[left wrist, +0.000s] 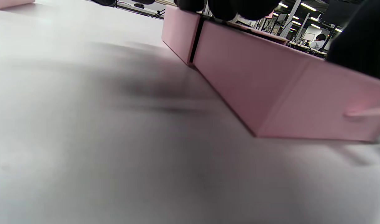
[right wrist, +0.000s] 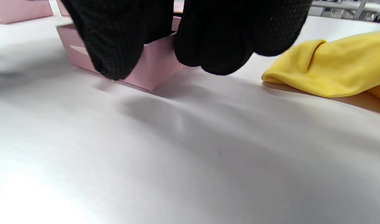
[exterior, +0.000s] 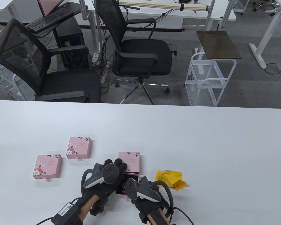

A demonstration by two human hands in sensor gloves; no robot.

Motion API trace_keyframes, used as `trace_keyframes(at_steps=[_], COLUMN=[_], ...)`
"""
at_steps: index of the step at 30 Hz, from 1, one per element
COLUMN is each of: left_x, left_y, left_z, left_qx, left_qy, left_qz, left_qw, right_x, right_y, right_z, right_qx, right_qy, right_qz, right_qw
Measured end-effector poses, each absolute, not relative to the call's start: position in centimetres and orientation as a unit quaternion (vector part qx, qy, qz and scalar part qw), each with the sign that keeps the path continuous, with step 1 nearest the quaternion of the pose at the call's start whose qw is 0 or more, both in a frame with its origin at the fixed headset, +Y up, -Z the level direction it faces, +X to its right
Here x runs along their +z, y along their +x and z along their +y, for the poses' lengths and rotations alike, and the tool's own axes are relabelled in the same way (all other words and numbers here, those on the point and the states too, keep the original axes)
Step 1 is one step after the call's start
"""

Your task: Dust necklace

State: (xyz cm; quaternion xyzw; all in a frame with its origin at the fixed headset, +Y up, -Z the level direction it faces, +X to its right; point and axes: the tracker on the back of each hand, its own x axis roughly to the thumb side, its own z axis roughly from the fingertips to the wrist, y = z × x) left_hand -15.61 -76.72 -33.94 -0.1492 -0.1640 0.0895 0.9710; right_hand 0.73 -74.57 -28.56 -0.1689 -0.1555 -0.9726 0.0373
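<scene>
Here, going from the left, two closed pink boxes (exterior: 47,166) (exterior: 79,147) lie untouched on the white table (exterior: 201,145). Right of them the left hand (exterior: 105,173) rests on the sleeve of a third pink box (exterior: 129,161), fingers (left wrist: 236,7) laid over its top edge; whether they curl round it I cannot tell. The box's drawer (left wrist: 270,84) is slid out toward the near edge. The right hand (exterior: 142,189) sits at the drawer's near end, fingers (right wrist: 221,40) curled at its pink wall, seemingly gripping it. Something pale glints in the dark drawer between the hands, probably the necklace, though mostly hidden. Farther right, the yellow cloth (exterior: 169,179) lies crumpled, just beside the right hand.

I judge the opening step is in hand. Next comes lifting the necklace out gently, then fetching the cloth.
</scene>
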Motion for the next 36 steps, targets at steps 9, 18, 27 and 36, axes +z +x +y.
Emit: trace_keyframes(at_steps=[9, 18, 27, 36], left_x=[-34.0, -34.0, -34.2, -34.2], left_y=[-15.6, -15.8, -16.0, -16.2], left_z=[-76.7, -76.7, -76.7, -76.7], left_qx=[0.092, 0.100, 0.117, 0.123], left_qy=[-0.152, -0.155, -0.162, -0.160], left_qz=[-0.163, -0.162, -0.160, -0.161], left_qw=[0.970, 0.969, 0.967, 0.966], right_x=[-28.6, -28.5, -28.7, -29.0], right_y=[0.7, 1.2, 1.7, 1.1], right_z=[-74.7, -73.7, -73.6, -75.2], right_qx=[-0.978, -0.981, -0.984, -0.988], right_qy=[-0.180, -0.178, -0.169, -0.152], right_qz=[-0.096, -0.063, -0.059, -0.005], right_qw=[0.045, 0.033, 0.018, 0.030])
